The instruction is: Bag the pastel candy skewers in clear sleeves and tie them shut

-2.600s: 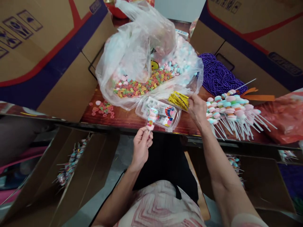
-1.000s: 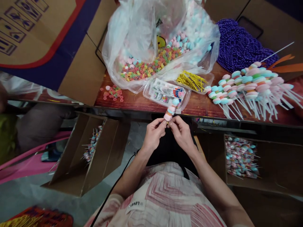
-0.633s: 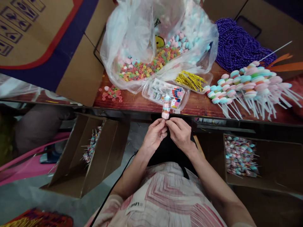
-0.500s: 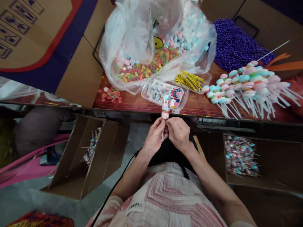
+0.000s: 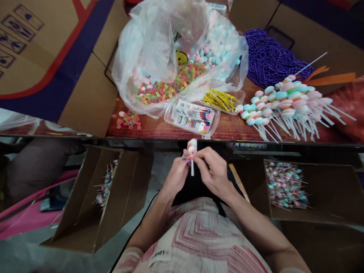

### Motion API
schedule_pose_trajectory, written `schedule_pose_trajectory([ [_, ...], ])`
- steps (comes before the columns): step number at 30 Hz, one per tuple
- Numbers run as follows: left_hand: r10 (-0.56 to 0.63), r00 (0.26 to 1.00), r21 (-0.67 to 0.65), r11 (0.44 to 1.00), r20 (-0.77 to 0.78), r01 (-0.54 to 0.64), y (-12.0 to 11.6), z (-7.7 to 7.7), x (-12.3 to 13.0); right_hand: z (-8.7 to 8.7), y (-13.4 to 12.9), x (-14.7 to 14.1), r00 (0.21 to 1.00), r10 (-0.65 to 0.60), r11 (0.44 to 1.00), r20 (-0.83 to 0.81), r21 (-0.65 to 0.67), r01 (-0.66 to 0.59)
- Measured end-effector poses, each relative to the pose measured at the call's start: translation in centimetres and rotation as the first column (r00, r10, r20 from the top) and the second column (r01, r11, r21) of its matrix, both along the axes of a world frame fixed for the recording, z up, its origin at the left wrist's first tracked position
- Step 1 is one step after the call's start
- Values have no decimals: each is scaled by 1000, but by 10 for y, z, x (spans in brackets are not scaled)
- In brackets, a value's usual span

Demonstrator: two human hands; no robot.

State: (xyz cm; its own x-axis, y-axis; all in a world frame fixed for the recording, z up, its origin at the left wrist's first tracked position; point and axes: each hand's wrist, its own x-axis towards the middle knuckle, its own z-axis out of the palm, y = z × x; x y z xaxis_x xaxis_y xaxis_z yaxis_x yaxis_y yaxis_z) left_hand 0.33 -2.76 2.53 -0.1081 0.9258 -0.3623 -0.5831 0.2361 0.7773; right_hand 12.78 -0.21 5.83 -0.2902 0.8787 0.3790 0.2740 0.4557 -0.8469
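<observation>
Just below the table edge, a wrapped candy stick [image 5: 192,147] stands nearly upright, its white stick pointing down. My left hand [image 5: 176,172] grips it from the left, with the wrapper's colourful gathered end at its fingertips. My right hand [image 5: 214,169] pinches close to the wrapper's neck; what its fingertips hold there is too small to make out. Beyond the hands sits a clear tray of printed plastic bags [image 5: 193,116]. Gold twist ties [image 5: 220,100] lie in another clear tray beside it.
A plastic bag [image 5: 131,49] of loose candies stands behind the trays, with ring candies [image 5: 129,120] spilled to its left. Unwrapped candy sticks [image 5: 284,100] are piled at right, before purple cord [image 5: 275,57]. Cardboard boxes [image 5: 125,189] [image 5: 327,193] holding wrapped sticks flank me below the table.
The candy stick has come down and towards me, below the table edge. Its wrapper's lower end now shows gathered and flared. My right hand has shifted slightly, and the view has shifted a little.
</observation>
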Motion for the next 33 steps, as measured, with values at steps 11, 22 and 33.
schedule_pose_trajectory([
  [11,-34,709,228,935,-704,271,13,0,21,-31,-29,37,957,-161,808,-243,-590,-14],
  [22,58,-16,52,964,-998,262,138,-4,-9,-104,-27,218,103,-968,249,-227,-853,459],
  [33,31,10,32,931,-999,365,157,-11,-27,-90,5,119,578,-787,593,-217,-524,611],
])
